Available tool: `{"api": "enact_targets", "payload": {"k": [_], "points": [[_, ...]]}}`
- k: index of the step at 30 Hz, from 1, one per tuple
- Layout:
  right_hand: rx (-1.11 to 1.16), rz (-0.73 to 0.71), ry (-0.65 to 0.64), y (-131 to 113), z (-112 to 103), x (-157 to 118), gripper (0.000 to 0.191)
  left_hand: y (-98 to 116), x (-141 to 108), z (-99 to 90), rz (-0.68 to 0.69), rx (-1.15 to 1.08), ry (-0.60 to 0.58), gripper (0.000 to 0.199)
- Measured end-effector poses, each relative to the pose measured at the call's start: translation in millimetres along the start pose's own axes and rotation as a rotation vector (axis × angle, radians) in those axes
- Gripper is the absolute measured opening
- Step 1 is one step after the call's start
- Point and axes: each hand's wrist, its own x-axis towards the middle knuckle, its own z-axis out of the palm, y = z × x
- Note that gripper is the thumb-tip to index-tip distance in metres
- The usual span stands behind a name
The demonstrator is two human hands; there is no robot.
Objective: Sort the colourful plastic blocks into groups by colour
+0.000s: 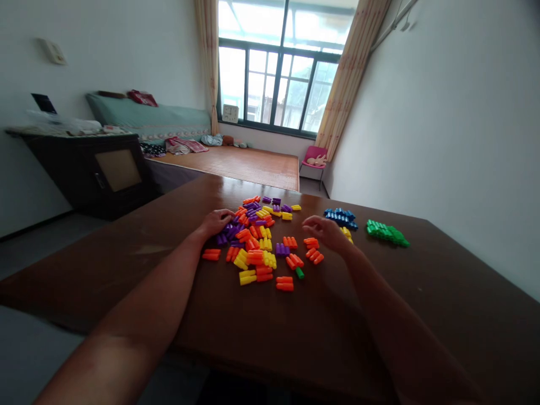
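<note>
A mixed pile of plastic toy pieces (255,230) in orange, yellow and purple lies mid-table, each piece like short joined tubes. My left hand (216,221) rests at the pile's left edge by the purple pieces (230,232), fingers extended over them with no piece visibly gripped. To the right of the pile, my right hand (324,229) hangs just above the table, fingers loosely bent and apart, holding nothing I can see. Partly hidden behind it are some yellow pieces (347,233). Beyond that sits a group of blue pieces (341,217), and farther right a green group (386,233).
The brown table (261,332) carries loose orange pieces (284,283) and a single small green piece (299,273) nearer me. Past its far edge stand a low wooden bed (253,163) and a pink chair (315,154). A dark cabinet (84,169) is at left.
</note>
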Motion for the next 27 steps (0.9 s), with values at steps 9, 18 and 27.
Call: {"api": "enact_targets", "payload": {"k": [9,18,27], "points": [[-0.067,-0.332,-0.209,-56.8,66.6,-16.4,0.032,2.3,-1.3,-0.1,0.011,0.06,-0.035,0.03],[-0.18,-0.629,-0.136,-106.7,98.4,-27.7,0.044,-6.7,2.6,2.1,0.022,0.097,-0.033,0.033],[-0.258,-0.556,-0.119,-98.9,95.8,-24.0,0.023,-2.1,1.9,0.4,0.064,0.088,-0.051,0.035]]}}
